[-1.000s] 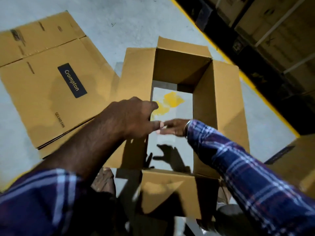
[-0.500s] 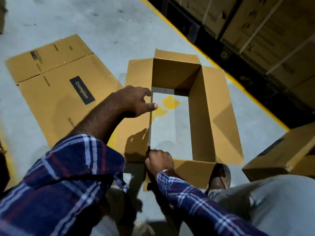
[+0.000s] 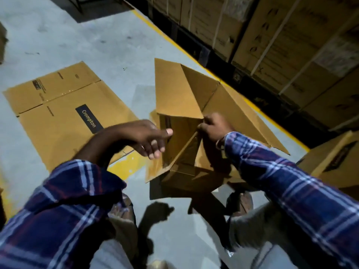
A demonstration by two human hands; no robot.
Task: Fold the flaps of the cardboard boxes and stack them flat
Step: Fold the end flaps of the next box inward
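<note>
One open box (image 3: 194, 105) tilted between both hands. Right hand (image 3: 213, 127) grips its edge; left hand (image 3: 149, 138) spread, fingers loose, beside it.

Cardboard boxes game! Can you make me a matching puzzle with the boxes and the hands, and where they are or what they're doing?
Things:
1. flat Crompton box
2. open box
3. right hand
4. left hand

States:
a. grips a cardboard edge
b. lies flat on the floor
c. fingers loose, holding nothing
d. tilted, flaps sticking out

Pairs: 1-b, 2-d, 3-a, 4-c
</note>
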